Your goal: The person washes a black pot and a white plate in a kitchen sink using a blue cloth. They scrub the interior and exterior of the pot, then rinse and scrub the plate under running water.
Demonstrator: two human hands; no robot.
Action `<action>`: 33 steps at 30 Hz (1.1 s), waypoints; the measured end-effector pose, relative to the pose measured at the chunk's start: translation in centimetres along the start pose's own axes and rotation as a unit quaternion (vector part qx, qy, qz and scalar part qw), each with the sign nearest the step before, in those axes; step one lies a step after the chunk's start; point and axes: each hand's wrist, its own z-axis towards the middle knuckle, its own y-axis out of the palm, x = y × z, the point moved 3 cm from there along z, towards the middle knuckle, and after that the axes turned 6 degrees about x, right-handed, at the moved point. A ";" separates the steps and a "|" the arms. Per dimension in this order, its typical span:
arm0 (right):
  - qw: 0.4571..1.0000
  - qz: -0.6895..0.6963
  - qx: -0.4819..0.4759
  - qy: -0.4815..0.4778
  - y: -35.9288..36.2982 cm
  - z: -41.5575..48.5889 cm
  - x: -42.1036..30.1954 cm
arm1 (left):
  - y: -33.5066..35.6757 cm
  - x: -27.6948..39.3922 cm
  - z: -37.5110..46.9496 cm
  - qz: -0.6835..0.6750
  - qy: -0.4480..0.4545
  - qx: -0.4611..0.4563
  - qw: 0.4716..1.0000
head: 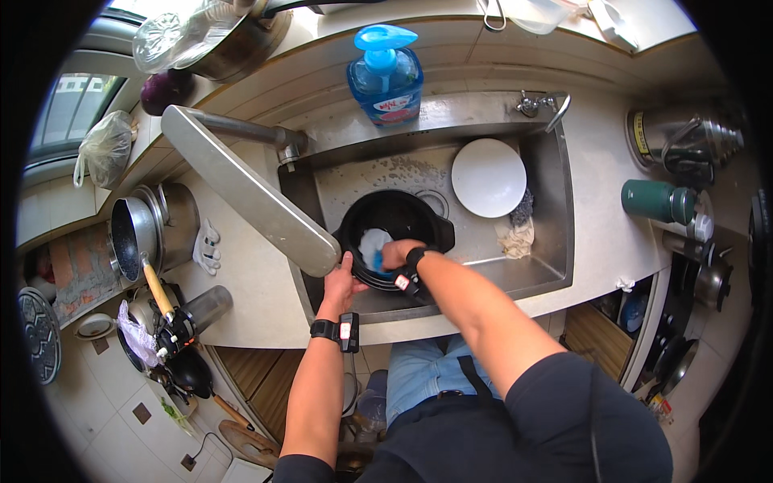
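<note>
A black two-handled pot (pixel 416 214) sits in the stainless steel sink (pixel 362 172). My left hand (pixel 340 285) grips its near left rim, thumb on top and fingers below. Inside the pot, my right hand (pixel 400 253) presses a white-and-blue cloth or sponge (pixel 373 243) against the near wall; my fingers partly hide it. Right of the pot, a white plate (pixel 489 177) rests above a grey scouring pad (pixel 523 208) and a crumpled beige cloth (pixel 517 239).
A wide grey faucet arm (pixel 253 193) reaches over the sink's left side, close to my left hand. A blue soap pump bottle (pixel 384 84) stands at the back ledge, and a small chrome tap (pixel 543 105) at back right. A green flask (pixel 655 201) lies on the right.
</note>
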 end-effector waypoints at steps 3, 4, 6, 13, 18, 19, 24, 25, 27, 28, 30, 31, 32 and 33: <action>0.841 0.513 0.146 0.085 2.3 1.5 -2.1 | -0.2 0.2 -0.2 -0.001 -0.013 -0.015 1.000; 0.844 0.510 0.164 0.030 2.1 1.5 -2.7 | -0.2 0.4 -0.1 -0.019 -0.048 -0.042 0.998; 0.953 0.283 0.110 0.020 1.6 0.7 -2.9 | -0.5 0.5 0.1 -0.012 -0.047 -0.040 0.998; 0.985 -0.143 -0.093 0.026 -1.5 -2.8 -0.9 | -0.4 0.3 0.4 -0.014 -0.033 -0.052 0.998; 0.899 0.431 0.070 0.038 -1.8 -0.9 -3.3 | -0.4 0.2 0.3 0.000 -0.050 -0.037 0.998; 0.871 0.486 0.054 0.059 -1.9 -1.1 -2.9 | -0.4 0.3 0.2 0.000 -0.049 -0.036 0.998; 0.984 -0.027 -0.122 0.128 -3.5 -3.8 0.8 | -0.1 1.0 -0.1 0.008 -0.040 -0.046 0.998; 0.986 -0.033 -0.130 0.097 -3.2 -3.8 0.5 | -0.1 1.0 -0.2 0.020 -0.049 -0.043 0.998; 0.992 -0.046 -0.107 0.055 -2.3 -3.1 -0.6 | 0.1 1.1 -0.2 0.006 -0.057 -0.048 0.997; 0.998 0.023 -0.019 -0.048 -1.6 -2.4 -2.1 | 0.1 0.9 -0.3 -0.002 -0.072 -0.046 0.996; 0.831 0.554 0.007 0.041 -0.5 -1.2 -3.1 | 0.0 0.8 -0.2 0.014 -0.061 -0.035 0.997; 0.750 0.658 0.041 0.051 -0.5 -0.9 -3.0 | -0.1 0.6 -0.1 0.021 -0.056 -0.028 0.998; 0.766 0.636 0.023 0.087 -0.2 -1.1 -2.9 | -0.1 0.5 0.0 0.023 -0.057 -0.029 0.998; 0.808 0.572 -0.009 0.144 -0.3 -1.5 -2.3 | -0.1 0.4 0.0 0.007 -0.071 -0.027 0.997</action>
